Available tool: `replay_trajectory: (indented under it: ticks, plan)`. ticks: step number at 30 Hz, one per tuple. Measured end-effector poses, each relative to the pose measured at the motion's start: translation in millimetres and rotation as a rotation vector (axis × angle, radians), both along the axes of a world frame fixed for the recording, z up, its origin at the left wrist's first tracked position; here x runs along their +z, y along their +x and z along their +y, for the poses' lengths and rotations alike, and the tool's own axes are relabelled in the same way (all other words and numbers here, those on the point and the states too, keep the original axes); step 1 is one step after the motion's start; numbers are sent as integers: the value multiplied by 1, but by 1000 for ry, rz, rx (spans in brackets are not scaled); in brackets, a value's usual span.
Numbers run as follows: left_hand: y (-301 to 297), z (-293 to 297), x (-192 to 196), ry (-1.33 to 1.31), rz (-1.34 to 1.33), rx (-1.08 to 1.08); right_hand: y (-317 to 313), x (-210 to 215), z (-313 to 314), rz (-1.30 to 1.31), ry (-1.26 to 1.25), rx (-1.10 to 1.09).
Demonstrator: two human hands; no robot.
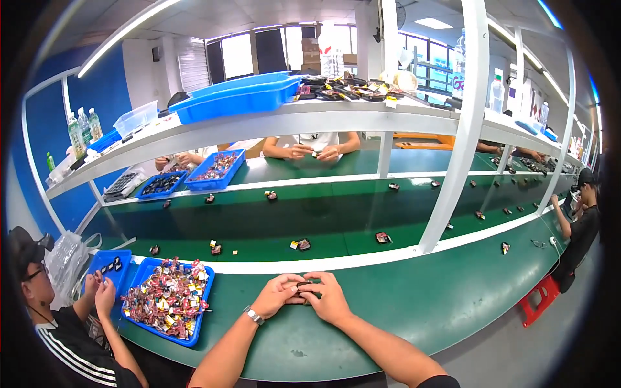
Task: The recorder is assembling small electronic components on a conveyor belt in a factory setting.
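Observation:
Over the green tabletop point(388, 304), my left hand point(274, 299) and my right hand point(331, 300) meet with fingertips pinched around one small dark part point(302, 287). Fingers cover most of it, so its exact kind cannot be made out. A metal-banded watch point(254, 315) sits on my left wrist. Left of my hands stands a blue tray point(198, 328) heaped with small red, yellow, white and black wired pieces. On the table in front of me lies a small dark scrap or mark point(298, 354).
Beyond a white rail point(284, 265), small dark assemblies point(383, 238) lie spaced along a green belt. A white post point(453, 142) rises right of centre beneath a loaded shelf point(323, 115). Co-workers sit at left point(71, 330), across and at far right; a red stool point(540, 301) stands there.

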State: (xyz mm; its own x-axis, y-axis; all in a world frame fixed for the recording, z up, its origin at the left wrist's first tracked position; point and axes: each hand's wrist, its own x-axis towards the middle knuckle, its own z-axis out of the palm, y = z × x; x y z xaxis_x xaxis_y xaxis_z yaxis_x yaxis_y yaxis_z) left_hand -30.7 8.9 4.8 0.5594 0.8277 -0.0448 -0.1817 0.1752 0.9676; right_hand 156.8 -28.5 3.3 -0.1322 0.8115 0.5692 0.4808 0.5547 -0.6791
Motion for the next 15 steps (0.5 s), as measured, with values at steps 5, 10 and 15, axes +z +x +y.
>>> replay_trajectory:
  ticks: [5, 10, 15]
  plan:
    - [1, 0, -3, 54, -16, 46, -6, 2, -3, 7, 16, 7]
    - [3, -2, 2, 45, -40, 58, -4, 10, -6, -42, 81, -10]
    - [-1, -3, 1, 50, -49, 44, -9, 5, -5, 5, 50, -39]
